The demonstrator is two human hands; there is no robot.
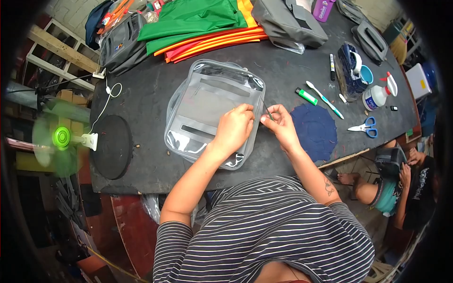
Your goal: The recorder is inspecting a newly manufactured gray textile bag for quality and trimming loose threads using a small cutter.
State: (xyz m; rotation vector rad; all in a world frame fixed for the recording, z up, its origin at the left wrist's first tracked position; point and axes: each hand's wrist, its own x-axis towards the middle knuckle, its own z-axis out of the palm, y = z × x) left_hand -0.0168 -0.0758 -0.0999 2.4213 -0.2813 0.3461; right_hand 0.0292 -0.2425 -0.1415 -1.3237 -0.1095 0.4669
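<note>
The dark worktop [146, 92] spans the middle of the frame, with another person [417, 188] sitting beyond its edge at the lower right. A stack of folded green, orange and red fabric [188, 26] lies along the top, between a grey bag [123, 43] at the upper left and a second grey bag [283, 23] to its right. In the centre of the frame lies the clear bag with grey trim [205, 106], flat on the worktop; the person's left hand and forearm cross in front of its lower right part. A black disc [112, 147] lies to the left, beside a green fan [61, 137]. A round navy cloth [317, 134] sits just beside the right hand. Farther right are a spray bottle [375, 97], blue-handled scissors [365, 127], a toothbrush [325, 100], a black-and-white marker [332, 68] and a small green item [307, 96].

The left hand [235, 126] rests palm down on the bag near its right side, fingers bent; whether its grip pinches the material I cannot tell. The right hand [281, 126] has its grip closed, thumb against fingers, on a slim dark tool [268, 111] at the bag's right edge.
</note>
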